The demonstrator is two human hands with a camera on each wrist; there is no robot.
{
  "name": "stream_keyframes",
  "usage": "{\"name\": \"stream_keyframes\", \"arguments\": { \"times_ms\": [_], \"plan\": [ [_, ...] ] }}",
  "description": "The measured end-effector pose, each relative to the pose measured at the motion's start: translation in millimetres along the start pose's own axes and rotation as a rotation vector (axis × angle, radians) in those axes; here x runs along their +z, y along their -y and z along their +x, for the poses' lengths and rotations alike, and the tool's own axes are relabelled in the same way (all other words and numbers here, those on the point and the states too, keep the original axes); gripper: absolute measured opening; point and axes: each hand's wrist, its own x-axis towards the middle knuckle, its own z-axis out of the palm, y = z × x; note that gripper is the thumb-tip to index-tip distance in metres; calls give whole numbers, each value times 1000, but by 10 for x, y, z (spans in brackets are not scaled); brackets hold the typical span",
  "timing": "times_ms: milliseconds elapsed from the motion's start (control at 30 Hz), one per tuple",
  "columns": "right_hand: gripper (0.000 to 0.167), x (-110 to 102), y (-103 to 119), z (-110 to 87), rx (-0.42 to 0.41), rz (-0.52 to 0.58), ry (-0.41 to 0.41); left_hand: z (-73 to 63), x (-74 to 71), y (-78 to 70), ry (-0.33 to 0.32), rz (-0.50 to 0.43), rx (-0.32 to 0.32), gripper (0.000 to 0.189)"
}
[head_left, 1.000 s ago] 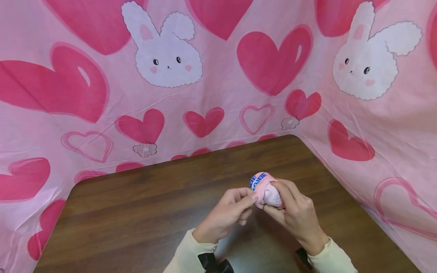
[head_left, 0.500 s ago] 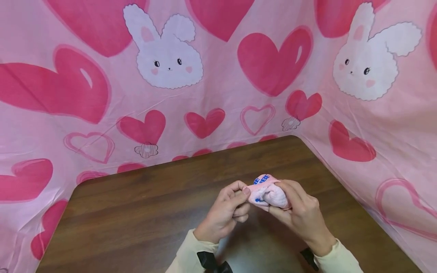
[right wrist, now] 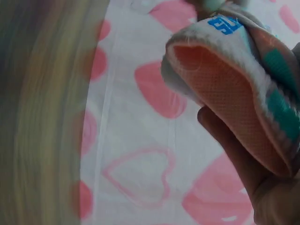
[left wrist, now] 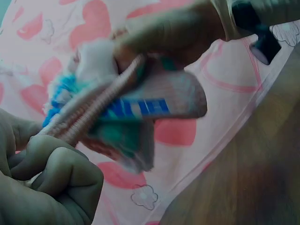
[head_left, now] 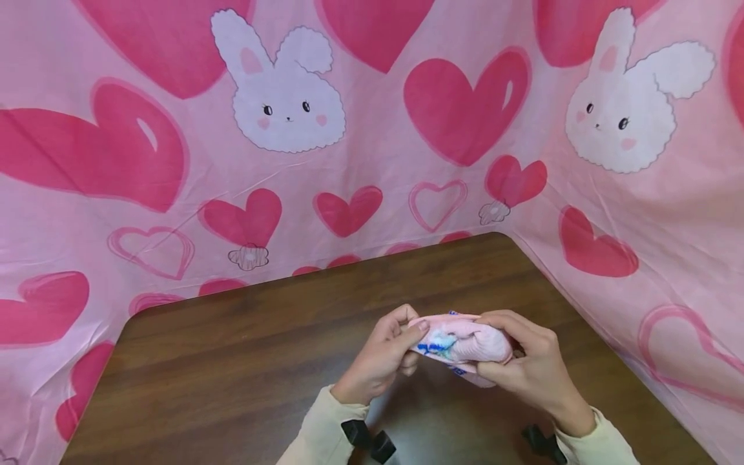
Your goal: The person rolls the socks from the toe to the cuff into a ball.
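Note:
A bundled pair of pink socks [head_left: 473,343] with blue lettering is held between both hands above the table. My left hand [head_left: 385,356] pinches the stretched cuff edge between thumb and curled fingers, on the left of the bundle. On its right side, my right hand [head_left: 531,371] grips the rolled part, thumb below and fingers on top. Blue and teal patches show inside the opening. The left wrist view shows the socks [left wrist: 140,103] pulled out from the left fingers, partly blurred. From the right wrist, the socks [right wrist: 220,79] show an open, ribbed pink fold.
Under the hands lies a dark brown wooden table [head_left: 232,361] with rounded corners. A pink cloth [head_left: 360,155] with hearts and rabbit faces hangs behind it and along its right side. Black straps with small cameras [head_left: 367,439] sit at the wrists.
The round bundle has been stretched sideways into a longer shape and its opening widened. My right hand has moved to the right, while the left keeps its pinch on the cuff.

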Motion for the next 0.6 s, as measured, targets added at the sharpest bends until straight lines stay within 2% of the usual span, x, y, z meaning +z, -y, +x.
{"name": "stream_keyframes", "arguments": {
  "times_ms": [67, 200, 400, 600],
  "plan": [
    [65, 5, 2, -6, 17, 160, -5, 33, 2, 16, 3, 23, 8, 20],
    [65, 40, -14, -35, 52, 434, -60, 89, 31, 32, -9, 19, -23, 22],
    [62, 128, -23, -132, 109, 724, -196, 110, 123, 30, -67, -20, -94, 22],
    [58, 238, 26, -159, 130, 1038, -248, 129, 173, 46, -89, -74, -120, 21]
  ]
}}
